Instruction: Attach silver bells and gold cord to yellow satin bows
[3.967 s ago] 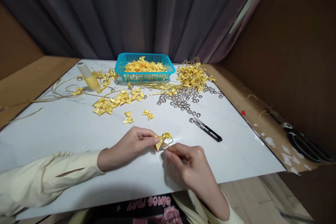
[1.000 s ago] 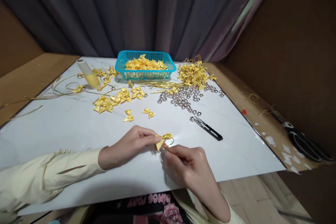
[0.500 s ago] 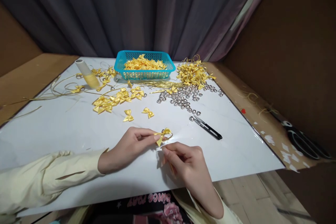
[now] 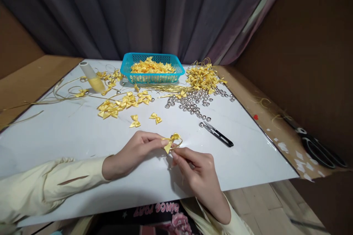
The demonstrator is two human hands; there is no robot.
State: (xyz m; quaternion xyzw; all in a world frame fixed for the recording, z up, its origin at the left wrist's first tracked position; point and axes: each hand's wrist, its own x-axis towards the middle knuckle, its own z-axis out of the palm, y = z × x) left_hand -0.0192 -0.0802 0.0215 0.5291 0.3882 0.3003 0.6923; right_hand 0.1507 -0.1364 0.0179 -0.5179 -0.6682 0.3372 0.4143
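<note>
My left hand (image 4: 135, 152) pinches a small yellow ribbon bow (image 4: 171, 141) just above the white table top (image 4: 68, 136). My right hand (image 4: 195, 170) is closed in a pinch right below the bow, its fingertips on a thin gold loop attached to it. Two loose yellow bows (image 4: 145, 119) lie a little beyond my hands. Black thread snips (image 4: 217, 134) rest to the right of the bow.
A turquoise basket (image 4: 152, 68) of yellow bows stands at the back. Piles of bows (image 4: 121, 102) and finished bows with gold loops (image 4: 202, 75), silver bells (image 4: 193, 102), gold cord and a glue bottle (image 4: 92, 77) lie around it. Black scissors (image 4: 320, 148) lie on the right ledge.
My right hand has shifted slightly up and closer to the bow, and the bow has turned a little. The left hand has hardly moved.
</note>
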